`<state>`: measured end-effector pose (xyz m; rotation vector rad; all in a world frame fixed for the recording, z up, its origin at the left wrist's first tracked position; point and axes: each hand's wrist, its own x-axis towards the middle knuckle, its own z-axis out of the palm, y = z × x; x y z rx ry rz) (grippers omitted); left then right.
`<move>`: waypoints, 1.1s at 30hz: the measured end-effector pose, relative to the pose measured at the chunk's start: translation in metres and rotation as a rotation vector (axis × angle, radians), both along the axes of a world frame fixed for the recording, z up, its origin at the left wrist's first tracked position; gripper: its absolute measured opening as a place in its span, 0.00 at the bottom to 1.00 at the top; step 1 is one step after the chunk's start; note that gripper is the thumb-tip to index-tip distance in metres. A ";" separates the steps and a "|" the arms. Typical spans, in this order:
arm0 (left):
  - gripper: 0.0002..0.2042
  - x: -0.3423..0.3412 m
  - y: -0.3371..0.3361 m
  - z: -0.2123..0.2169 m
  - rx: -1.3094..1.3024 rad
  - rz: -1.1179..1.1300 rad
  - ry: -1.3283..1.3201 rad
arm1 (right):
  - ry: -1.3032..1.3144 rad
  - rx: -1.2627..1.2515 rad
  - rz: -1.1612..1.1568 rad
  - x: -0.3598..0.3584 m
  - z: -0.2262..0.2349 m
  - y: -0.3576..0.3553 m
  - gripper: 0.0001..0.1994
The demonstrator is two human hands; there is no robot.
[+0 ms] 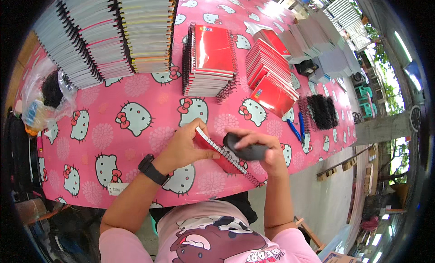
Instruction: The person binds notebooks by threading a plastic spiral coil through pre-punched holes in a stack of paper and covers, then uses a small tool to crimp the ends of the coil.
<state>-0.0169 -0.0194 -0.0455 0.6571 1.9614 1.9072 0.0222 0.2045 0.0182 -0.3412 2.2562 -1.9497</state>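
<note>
Counter (136,90) under a pink cat-print cloth — on it: tall notebook stacks (104,31) far left, red spiral notebook pile (209,61) centre, fanned red notebooks (269,79), black spiral coils (321,111), blue pens (297,124), plastic bag (45,97) at left edge.

Bright daylight falls from the upper right, where the far end of the pink tablecloth (136,86) is washed almost white and the glossy red notebook covers (213,47) carry streaks of glare; shadows on the table are short and soft, darkest under the stacks and beneath the hands. The middle is sharp and strongly coloured; toward the rim the fisheye bends straight edges into curves, squeezes and softens detail, and a black circular vignette closes off the corners; the lower left lies in dim shade.
</note>
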 end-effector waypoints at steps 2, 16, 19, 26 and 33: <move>0.23 -0.001 0.000 0.002 -0.026 0.017 -0.017 | 0.046 0.058 0.113 -0.005 0.008 -0.011 0.19; 0.22 0.000 -0.002 0.007 -0.028 0.024 0.024 | -0.006 -0.003 0.024 -0.006 -0.002 -0.015 0.22; 0.23 0.002 -0.003 0.008 -0.020 0.019 -0.021 | 0.114 0.254 -0.098 -0.006 -0.004 -0.010 0.22; 0.16 0.011 0.009 0.019 -0.065 0.081 0.042 | 0.412 1.106 -0.351 0.012 -0.021 0.043 0.29; 0.11 0.022 0.012 0.012 0.111 -0.011 -0.006 | 0.345 0.536 -0.114 0.017 0.025 -0.043 0.16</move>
